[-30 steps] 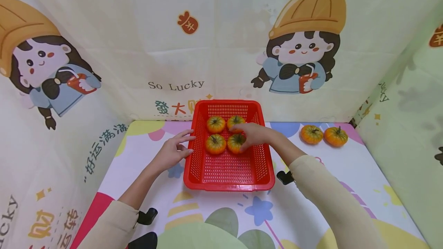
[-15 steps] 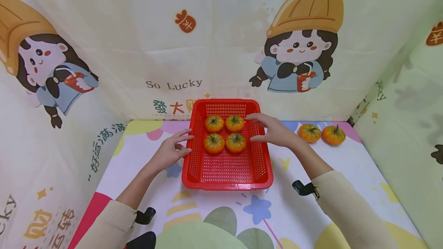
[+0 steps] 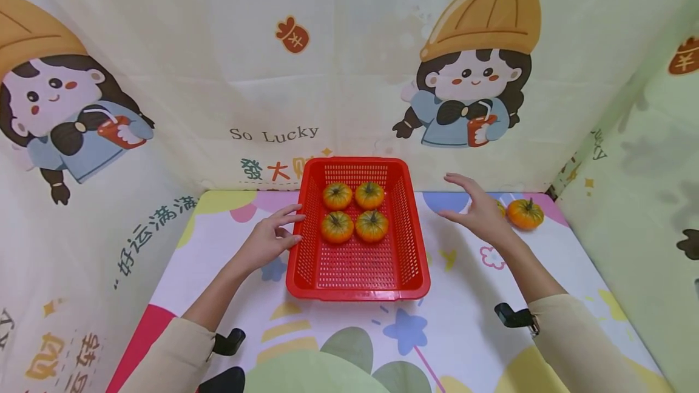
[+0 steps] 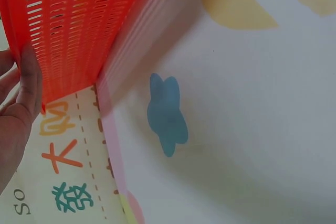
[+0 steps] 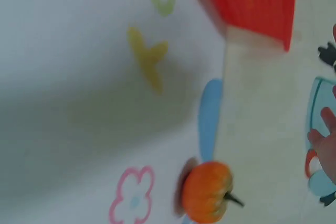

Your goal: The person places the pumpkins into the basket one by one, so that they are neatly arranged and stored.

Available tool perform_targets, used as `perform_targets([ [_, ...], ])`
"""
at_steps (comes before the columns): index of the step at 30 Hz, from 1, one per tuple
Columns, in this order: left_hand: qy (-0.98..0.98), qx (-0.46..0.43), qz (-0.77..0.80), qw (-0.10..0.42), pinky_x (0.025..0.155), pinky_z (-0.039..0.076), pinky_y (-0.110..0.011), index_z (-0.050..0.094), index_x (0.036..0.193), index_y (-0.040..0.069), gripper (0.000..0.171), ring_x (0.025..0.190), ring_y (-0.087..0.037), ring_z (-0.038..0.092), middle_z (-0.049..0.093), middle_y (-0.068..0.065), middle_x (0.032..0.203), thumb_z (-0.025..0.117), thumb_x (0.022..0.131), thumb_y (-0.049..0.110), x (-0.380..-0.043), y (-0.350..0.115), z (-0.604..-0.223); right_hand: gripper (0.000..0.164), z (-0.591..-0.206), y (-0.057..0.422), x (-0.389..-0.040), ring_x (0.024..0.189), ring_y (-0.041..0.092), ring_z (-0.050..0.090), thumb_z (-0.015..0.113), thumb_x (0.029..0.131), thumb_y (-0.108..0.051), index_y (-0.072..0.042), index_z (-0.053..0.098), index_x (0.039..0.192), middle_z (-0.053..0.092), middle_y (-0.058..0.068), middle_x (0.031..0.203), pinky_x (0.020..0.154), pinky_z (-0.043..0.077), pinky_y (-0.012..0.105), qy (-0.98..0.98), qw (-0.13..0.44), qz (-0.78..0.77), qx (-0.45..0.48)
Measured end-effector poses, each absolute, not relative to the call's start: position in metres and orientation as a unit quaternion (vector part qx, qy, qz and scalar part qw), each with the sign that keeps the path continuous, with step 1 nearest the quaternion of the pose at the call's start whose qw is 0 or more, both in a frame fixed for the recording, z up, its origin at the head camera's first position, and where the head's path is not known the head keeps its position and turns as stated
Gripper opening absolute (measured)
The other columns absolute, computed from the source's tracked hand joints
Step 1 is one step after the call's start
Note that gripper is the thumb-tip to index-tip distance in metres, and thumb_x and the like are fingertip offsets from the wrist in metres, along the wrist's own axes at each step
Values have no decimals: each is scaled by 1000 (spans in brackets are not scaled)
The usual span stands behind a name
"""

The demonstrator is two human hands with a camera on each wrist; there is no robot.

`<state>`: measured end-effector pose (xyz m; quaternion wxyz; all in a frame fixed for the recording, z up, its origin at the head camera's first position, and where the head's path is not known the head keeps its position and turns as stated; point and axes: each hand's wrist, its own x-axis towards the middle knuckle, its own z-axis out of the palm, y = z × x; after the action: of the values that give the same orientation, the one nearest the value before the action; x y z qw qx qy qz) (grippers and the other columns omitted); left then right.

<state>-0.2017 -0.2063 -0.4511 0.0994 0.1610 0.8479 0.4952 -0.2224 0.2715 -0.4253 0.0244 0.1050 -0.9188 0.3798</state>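
A red basket [image 3: 357, 294] on the table [image 3: 464, 332] holds 4 orange pumpkins [image 3: 372, 226], seemingly done; 2 outside pumpkins [image 3: 525, 214] at right (1 mostly hidden in head view) seem undone. Left hand [image 3: 269, 238] rests relaxed against the rim; right hand [image 3: 483, 214], spread near them, is empty.

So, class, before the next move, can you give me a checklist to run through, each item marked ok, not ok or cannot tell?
1. Basket upright on the table: ok.
2. Left hand at the basket's left rim: ok, touching it.
3. Right hand free: ok, holding nothing.
4. Space in the basket: ok, its near end is bare beside the four pumpkins.
5. Rightmost pumpkin in hand: not ok, it sits outside the basket, ungripped.
6. Its half-hidden neighbour clear of it: cannot tell, the right hand blocks the view.
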Motion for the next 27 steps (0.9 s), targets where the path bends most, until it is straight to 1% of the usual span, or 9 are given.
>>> perform_targets([
  [3, 848, 160, 496, 98, 75, 64, -30, 57, 145, 1, 54, 85, -21, 72, 39, -11, 165, 72, 94, 6, -202, -206, -451, 90, -433, 288, -222, 155, 40, 26, 83, 85, -45, -26, 37, 160, 31, 11, 168, 108, 37, 76, -926, 21, 370, 72],
  [7, 848, 158, 496, 99, 76, 64, -30, 56, 146, 1, 55, 85, -20, 72, 39, -10, 165, 73, 94, 6, -202, -206, -451, 91, -443, 307, -223, 158, 42, 15, 83, 87, -36, -24, 33, 162, 27, 15, 170, 112, 29, 78, -924, 34, 377, 59],
  [11, 848, 157, 496, 98, 76, 64, -31, 57, 146, 1, 55, 86, -20, 72, 39, -10, 164, 73, 94, 6, -201, -206, -450, 93, -451, 322, -225, 157, 46, 16, 84, 88, -27, -17, 31, 163, 26, 19, 169, 116, 23, 77, -921, 51, 383, 53],
  [14, 847, 158, 498, 99, 76, 64, -32, 57, 146, 1, 55, 86, -22, 72, 39, -11, 164, 74, 94, 6, -201, -205, -450, 96, -457, 332, -227, 155, 49, 19, 84, 88, -25, -15, 26, 164, 23, 20, 170, 117, 22, 75, -921, 51, 384, 35],
  [16, 846, 158, 500, 98, 76, 64, -33, 57, 146, 1, 55, 86, -22, 72, 39, -11, 164, 74, 94, 7, -201, -206, -450, 99, -460, 337, -229, 155, 50, 17, 83, 89, -27, -16, 22, 166, 19, 21, 171, 117, 21, 76, -920, 41, 388, 14],
  [19, 844, 160, 502, 98, 76, 65, -33, 56, 146, 1, 56, 86, -23, 72, 39, -11, 165, 74, 93, 7, -200, -206, -450, 105, -465, 344, -230, 155, 52, 14, 82, 89, -34, -19, 14, 167, 13, 22, 172, 116, 20, 77, -920, 20, 390, -18],
  [23, 846, 161, 500, 95, 76, 64, -33, 57, 146, 1, 56, 84, -23, 71, 39, -11, 164, 75, 93, 7, -200, -205, -449, 109, -471, 351, -234, 153, 55, 15, 81, 89, -40, -17, 9, 167, 11, 25, 171, 115, 21, 78, -923, 5, 383, -39],
  [24, 846, 161, 499, 95, 76, 64, -33, 57, 146, 1, 56, 84, -22, 71, 39, -11, 164, 75, 93, 7, -200, -205, -449, 109, -472, 353, -235, 153, 55, 15, 81, 90, -39, -16, 9, 167, 11, 26, 171, 116, 21, 77, -923, 2, 383, -41],
  [27, 848, 159, 496, 95, 76, 65, -34, 57, 145, 2, 56, 84, -22, 72, 39, -11, 164, 75, 93, 6, -201, -206, -449, 109, -474, 356, -237, 151, 57, 16, 79, 91, -42, -11, 7, 167, 12, 31, 169, 116, 22, 76, -924, -8, 380, -45],
])
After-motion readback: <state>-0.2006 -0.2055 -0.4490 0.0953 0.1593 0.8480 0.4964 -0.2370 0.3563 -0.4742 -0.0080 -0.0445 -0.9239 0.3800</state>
